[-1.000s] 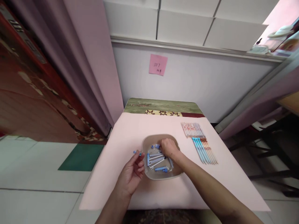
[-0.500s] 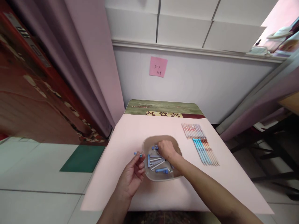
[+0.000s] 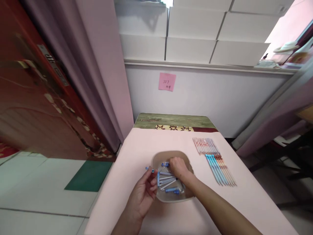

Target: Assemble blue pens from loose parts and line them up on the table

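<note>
Beside the left rim of a beige plastic basin [image 3: 158, 156], my left hand [image 3: 144, 195] pinches a small blue pen part [image 3: 152, 170] with a round open end. My right hand [image 3: 179, 168] reaches down inside the basin at its far right, fingers curled. Its fingertips are hidden, so what they hold cannot be made out. In the basin lie blue pen barrels [image 3: 172, 189], thin pale refills [image 3: 167, 180] and several small blue parts [image 3: 165, 164].
On the pink-covered table [image 3: 137, 147], right of the basin, are blue pens [image 3: 215, 169], white-and-brown pens [image 3: 225, 171] and a row of pale printed pens [image 3: 205, 146]. A pink note [image 3: 167, 81] is on the wall behind.
The camera view has tilted up, so everything sits lower in the picture. My left hand still pinches the blue pen part; my right hand stays in the basin.
</note>
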The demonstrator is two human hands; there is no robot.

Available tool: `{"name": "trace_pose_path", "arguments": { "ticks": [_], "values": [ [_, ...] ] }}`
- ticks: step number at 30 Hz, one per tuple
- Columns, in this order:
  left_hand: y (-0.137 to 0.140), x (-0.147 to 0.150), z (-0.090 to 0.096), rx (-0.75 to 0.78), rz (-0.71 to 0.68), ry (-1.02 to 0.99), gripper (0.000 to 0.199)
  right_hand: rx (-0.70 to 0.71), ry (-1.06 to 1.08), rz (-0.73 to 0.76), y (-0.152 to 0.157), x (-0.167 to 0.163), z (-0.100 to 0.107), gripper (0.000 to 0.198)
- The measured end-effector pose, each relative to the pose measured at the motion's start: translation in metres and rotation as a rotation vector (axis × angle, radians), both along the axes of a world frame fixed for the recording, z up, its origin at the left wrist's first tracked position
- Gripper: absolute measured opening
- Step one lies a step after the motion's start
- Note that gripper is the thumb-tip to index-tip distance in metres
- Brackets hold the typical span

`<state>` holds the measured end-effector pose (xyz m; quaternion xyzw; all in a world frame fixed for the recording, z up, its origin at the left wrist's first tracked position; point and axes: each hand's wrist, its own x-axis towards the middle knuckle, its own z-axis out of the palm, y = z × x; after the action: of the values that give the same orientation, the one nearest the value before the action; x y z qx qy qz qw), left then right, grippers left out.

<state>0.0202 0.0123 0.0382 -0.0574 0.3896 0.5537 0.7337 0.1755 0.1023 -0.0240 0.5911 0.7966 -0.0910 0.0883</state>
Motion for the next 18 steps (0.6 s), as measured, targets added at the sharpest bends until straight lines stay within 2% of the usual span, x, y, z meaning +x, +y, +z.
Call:
{"name": "trace_pose_path", "arguments": {
  "ticks": [4,8,11,13,15,18],
  "values": [
    [-0.002,0.008,0.0,-0.01,-0.015,0.004,0.007,0.075,0.144,-0.026,-0.013,0.007,0.02,0.021],
    [-0.004,0.018,-0.001,0.002,-0.025,-0.017,0.006,0.148,0.37,-0.051,-0.045,0.022,0.05,0.021],
    [-0.008,0.031,-0.004,-0.008,-0.048,-0.028,0.006,0.094,1.093,-0.21,-0.078,0.031,0.067,0.018],
    [-0.013,0.041,-0.006,0.008,-0.081,-0.062,0.006,-0.007,1.365,-0.267,-0.097,0.035,0.073,0.022],
    [-0.019,0.05,-0.009,0.036,-0.116,-0.117,0.005,-0.061,1.486,-0.301,-0.11,0.038,0.074,0.024],
    [-0.027,0.062,-0.014,0.038,-0.14,-0.175,0.004,-0.008,1.458,-0.329,-0.122,0.043,0.072,0.02]
  ]
}}
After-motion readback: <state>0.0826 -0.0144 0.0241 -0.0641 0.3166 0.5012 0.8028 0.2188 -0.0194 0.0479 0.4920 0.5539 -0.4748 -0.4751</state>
